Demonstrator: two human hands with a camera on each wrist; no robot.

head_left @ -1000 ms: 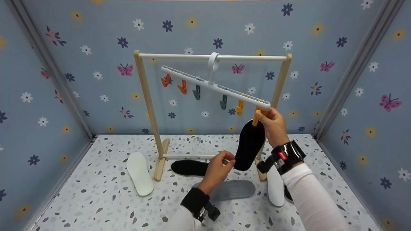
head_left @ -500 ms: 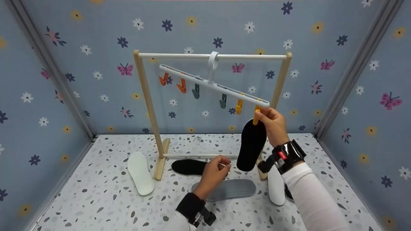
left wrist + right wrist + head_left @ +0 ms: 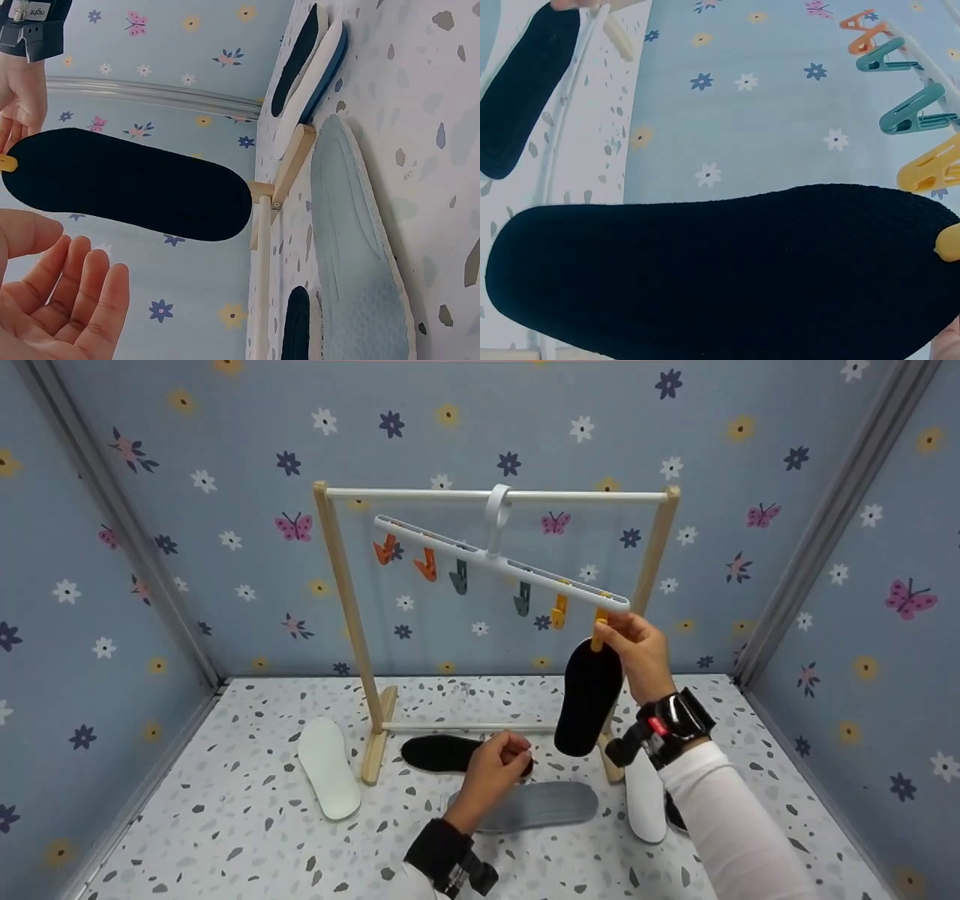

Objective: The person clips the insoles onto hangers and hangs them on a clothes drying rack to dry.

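"Which words can you read?"

"One, in the left wrist view: a pale label (image 3: pixel 37 13) near the top left corner, on the dark wrist gear (image 3: pixel 31 41) worn at the wrist of the right hand (image 3: pixel 22 94)."

"And what does it say?"

"A single short word in small dark letters. I take it for 'right', though it is tiny and close to the picture's edge, so I wouldn't swear to the first letter."

"How about the head view?"

"There the gear on that same wrist shows a small red tag (image 3: pixel 658 726), its paler marks too small to read."
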